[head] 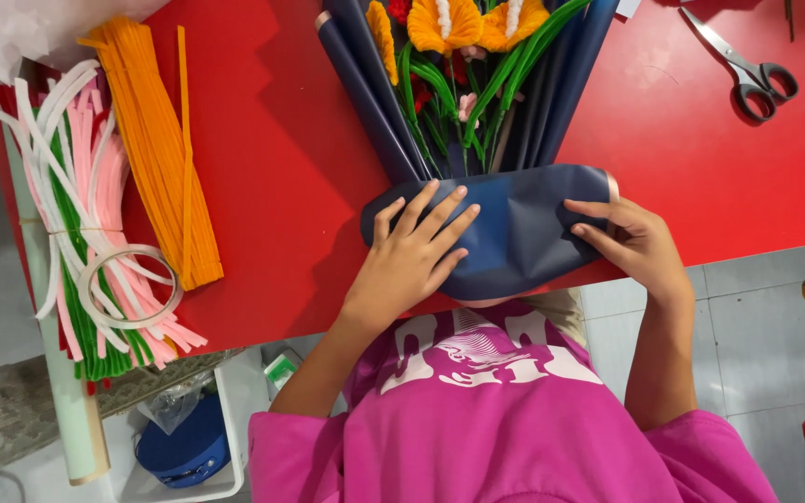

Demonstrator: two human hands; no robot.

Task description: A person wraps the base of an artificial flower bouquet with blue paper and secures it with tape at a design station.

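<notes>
Two hands [416,251] on navy wrapping paper [514,233]

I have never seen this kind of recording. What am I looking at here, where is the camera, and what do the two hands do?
There is no machine here. A person wears one camera on the head, so the picture looks down at their own bare hands and pink shirt. The left hand lies flat on a sheet of dark blue wrapping paper. The right hand pinches the right edge of that sheet. The paper wraps a bouquet of fuzzy craft flowers, orange with green stems. All this rests on a red table. To the left lie bundles of orange craft stems and pink, white and green ones. Scissors lie at the upper right.
</notes>
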